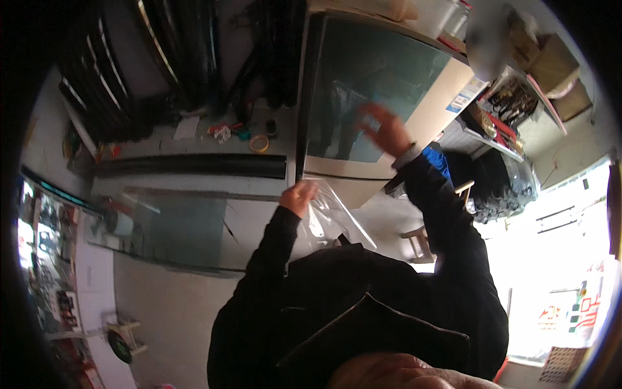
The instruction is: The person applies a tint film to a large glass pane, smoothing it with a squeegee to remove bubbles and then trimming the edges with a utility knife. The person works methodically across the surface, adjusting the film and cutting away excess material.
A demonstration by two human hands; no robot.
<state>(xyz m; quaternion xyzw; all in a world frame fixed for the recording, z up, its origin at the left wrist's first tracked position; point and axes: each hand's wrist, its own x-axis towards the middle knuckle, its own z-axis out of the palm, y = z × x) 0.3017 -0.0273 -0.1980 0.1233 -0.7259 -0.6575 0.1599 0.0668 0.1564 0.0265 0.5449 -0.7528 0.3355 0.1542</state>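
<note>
My left hand (299,197) is closed on the upper edge of a transparent plastic sheet (337,217), which hangs in front of my dark jacket. Its fingers are pinched together near the counter's front corner. My right hand (387,131) is raised over a greenish glass panel (369,71) with a pale border. Its fingers are spread and slightly blurred by motion, and nothing shows in them. I cannot tell whether it touches the panel. A second piece of see-through film may lie on the panel beyond it.
Dark rolls (175,45) stand at the far left, and a long black tube (194,165) lies before them. A yellow tape ring (259,143) sits nearby. A glass counter (181,223) extends left. A wooden stool (418,245) is on the floor. Tools (515,97) fill a shelf at right.
</note>
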